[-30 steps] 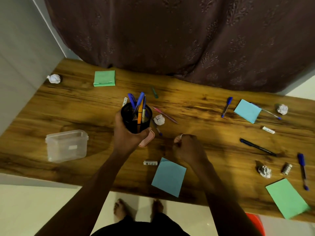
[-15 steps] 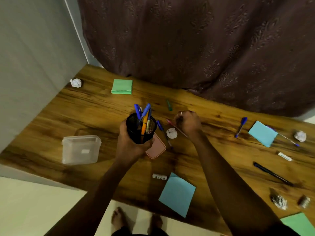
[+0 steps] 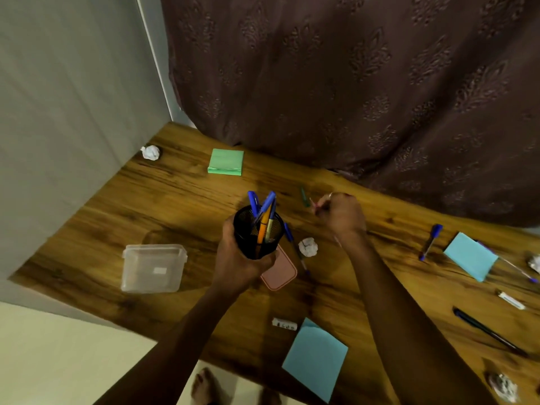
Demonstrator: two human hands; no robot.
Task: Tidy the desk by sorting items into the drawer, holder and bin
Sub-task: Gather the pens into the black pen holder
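Fingers [image 3: 328, 201] pinching pen [image 3: 313, 204], left hand [image 3: 238, 266] — gripping holder [image 3: 251, 244]

Curled left hand [image 3: 239, 260], seemingly pinched right hand [image 3: 340, 214].

Left hand [image 3: 242, 266] grips the pen holder [image 3: 257, 238]; right hand [image 3: 342, 216] pinches a red pen [image 3: 313, 204] above the desk [image 3: 181, 206]

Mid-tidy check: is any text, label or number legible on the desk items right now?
No text can be read in this view.
White eraser: dark print, too blurred to read.
Clear plastic box: pale sticker, nothing legible.
Small white stick: marks too small to read.
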